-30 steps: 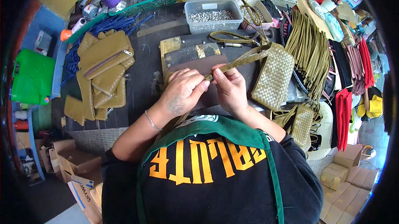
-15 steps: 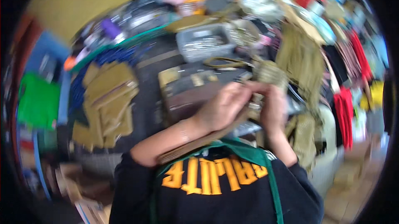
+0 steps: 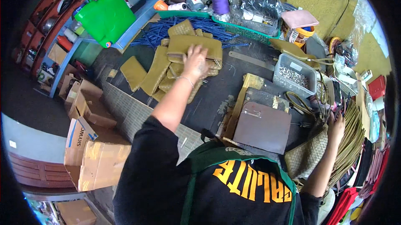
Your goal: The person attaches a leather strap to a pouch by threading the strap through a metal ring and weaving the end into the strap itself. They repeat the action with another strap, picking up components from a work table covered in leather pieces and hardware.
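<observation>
My left hand (image 3: 195,63) lies with its fingers stretched over an olive zip pouch (image 3: 177,46), which rests on a pile of similar olive pieces (image 3: 154,72). It touches the pouch but is not wrapped round it. To the right, my right hand (image 3: 336,128) has its fingers closed beside the top of a woven olive bag (image 3: 309,150). Something dark shows at those fingertips; I cannot make out what it is. Olive strap loops (image 3: 300,104) lie just left of that hand.
A brown board (image 3: 265,127) lies before me, with a clear tub of small metal parts (image 3: 294,74) behind it. A metal ruler (image 3: 252,60) is on the dark table. Blue strips (image 3: 154,33) lie behind the pile; olive cords (image 3: 348,141) hang at right. Cardboard boxes (image 3: 104,158) stand at left.
My hands were together at the woven bag; now they are apart. The left has moved left onto the olive pouch, while the right stays by the bag. The view has turned left.
</observation>
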